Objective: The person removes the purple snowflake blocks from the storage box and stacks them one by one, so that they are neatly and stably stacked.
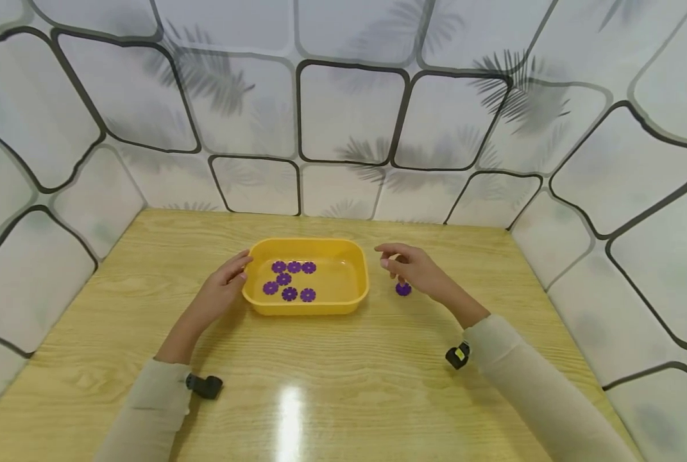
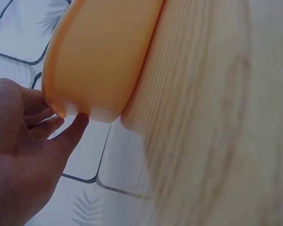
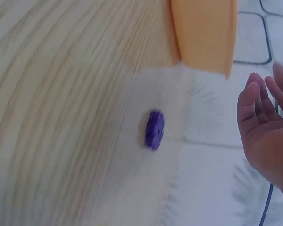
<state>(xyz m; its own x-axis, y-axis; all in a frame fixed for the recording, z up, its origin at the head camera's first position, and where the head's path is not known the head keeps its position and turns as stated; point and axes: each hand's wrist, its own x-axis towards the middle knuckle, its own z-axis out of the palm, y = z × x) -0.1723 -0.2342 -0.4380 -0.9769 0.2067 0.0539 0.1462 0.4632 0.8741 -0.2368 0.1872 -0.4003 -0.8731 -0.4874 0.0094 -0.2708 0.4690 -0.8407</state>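
A yellow plastic tray [image 1: 305, 308] stands on the table with several purple notched discs [image 1: 289, 294] lying flat in it. At its left end my left hand [image 1: 219, 292] touches the outer wall with thumb and fingertips, just under the rim. The left wrist view shows that thumb and the fingers [image 2: 75, 132] against the tray wall [image 2: 104, 66]. My right hand [image 1: 412, 268] hovers to the right of the tray, fingers loosely bent and holding nothing. Below it a single purple disc [image 1: 403, 289] lies on the table. The right wrist view shows this disc [image 3: 154, 130] apart from the hand [image 3: 269, 122].
The wooden table [image 1: 331, 372] has a glossy top that reflects light near the front. A white patterned wall [image 1: 343, 115] rises at its back, and similar walls flank both sides. Small black devices [image 1: 204, 386] are worn on the wrists.
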